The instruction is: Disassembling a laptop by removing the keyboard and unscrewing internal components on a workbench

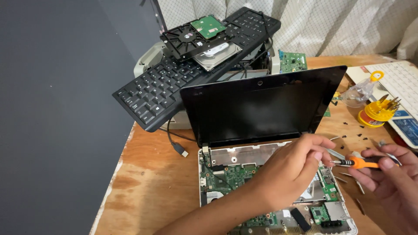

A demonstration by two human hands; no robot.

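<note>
My left hand (292, 167) reaches across the opened laptop base (244, 174), fingers curled together with the tips pinched at the metal tip of the small orange-handled screwdriver (363, 162), steadying it there so the bit stays where I can see it. My right hand (392, 174) is closed around the handle, thumb on top, holding the tool level just off the base's right edge and above the wooden table (148, 182). Beneath my left forearm the green motherboard (228, 176) lies bare, the keyboard deck off, which is why everything inside is within reach. The lid with its dark screen (257, 109) stands tilted back, out of my hands' way. Small dark screws (355, 127) lie scattered on the table right of the screen, near a yellow bit holder (378, 113) with its bits standing up and ready to pick. Farther back, a black desktop keyboard (183, 74) leans over a grey machine, bearing a black fan frame (191, 39), a small green circuit board (208, 26) and a silvery hard drive (216, 54), stacked clear of my working space.
</note>
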